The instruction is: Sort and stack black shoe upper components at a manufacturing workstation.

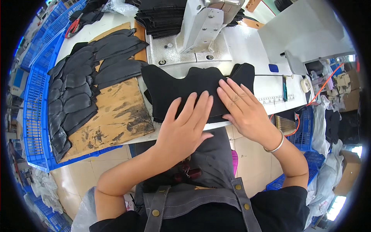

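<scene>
A stack of black cut fabric pieces (pixel 185 82) with curved upper edges lies at the front edge of the white table, before the sewing machine (pixel 201 28). My left hand (pixel 184 125) rests flat on its near middle, fingers spread and thumb out to the right. Palm down, my right hand (pixel 242 110) lies on the right part of the stack, its fingers stretched toward the upper left. Neither hand grips anything. A narrow folded-looking part sticks up at the stack's far right corner.
To the left, overlapping dark leather-like pieces (pixel 75 87) cover part of a stained brown board (pixel 121 112), beside a blue crate (pixel 36 123). Red-handled scissors (pixel 73 28) lie far left. On the right are a ruler strip (pixel 270 99), a teal pen-like tool (pixel 285 89) and an orange cord (pixel 325 83).
</scene>
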Demonstrator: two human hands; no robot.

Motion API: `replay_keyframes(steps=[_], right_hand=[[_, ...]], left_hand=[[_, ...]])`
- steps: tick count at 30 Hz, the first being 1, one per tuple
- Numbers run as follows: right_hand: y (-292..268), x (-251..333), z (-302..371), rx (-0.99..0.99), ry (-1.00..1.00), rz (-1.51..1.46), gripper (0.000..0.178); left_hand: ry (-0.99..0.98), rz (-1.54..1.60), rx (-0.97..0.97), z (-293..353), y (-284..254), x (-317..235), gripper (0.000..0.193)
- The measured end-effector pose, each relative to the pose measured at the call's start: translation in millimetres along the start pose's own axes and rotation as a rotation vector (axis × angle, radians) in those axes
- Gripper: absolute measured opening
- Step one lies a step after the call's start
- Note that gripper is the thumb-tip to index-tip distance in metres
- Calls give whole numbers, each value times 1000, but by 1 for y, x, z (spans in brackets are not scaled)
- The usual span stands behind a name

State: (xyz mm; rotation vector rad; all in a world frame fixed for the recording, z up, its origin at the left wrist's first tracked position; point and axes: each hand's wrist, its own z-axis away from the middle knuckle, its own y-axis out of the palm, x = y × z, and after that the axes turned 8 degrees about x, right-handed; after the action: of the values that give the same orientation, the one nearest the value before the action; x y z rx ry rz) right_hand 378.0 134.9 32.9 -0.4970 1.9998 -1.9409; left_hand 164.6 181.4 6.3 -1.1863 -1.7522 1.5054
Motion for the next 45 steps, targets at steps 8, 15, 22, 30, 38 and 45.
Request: replay_keyframes(steps=[8,15,22,30,38,45], right_hand=[[-3,-21,13,-67,-103,182,57],[-26,-30,-1,-241,-304,313,38],[-49,-8,-14,-430,-264,60,48],[32,-37,19,-589,143,-317,45],[34,-31,12,-540,221,-389,36],[35,-36,20,-556,209,-315,35]], left_hand=[[-79,-91,-22,30,-26,20,72],[42,-92,-121,-6,-51,23,60],[30,-400,-238,12,-97,37,37],[-346,-738,-507,-7,-156,156,42],[33,-551,-121,-170,-77,168,34],[162,-172,-502,-94,-89,173,31]])
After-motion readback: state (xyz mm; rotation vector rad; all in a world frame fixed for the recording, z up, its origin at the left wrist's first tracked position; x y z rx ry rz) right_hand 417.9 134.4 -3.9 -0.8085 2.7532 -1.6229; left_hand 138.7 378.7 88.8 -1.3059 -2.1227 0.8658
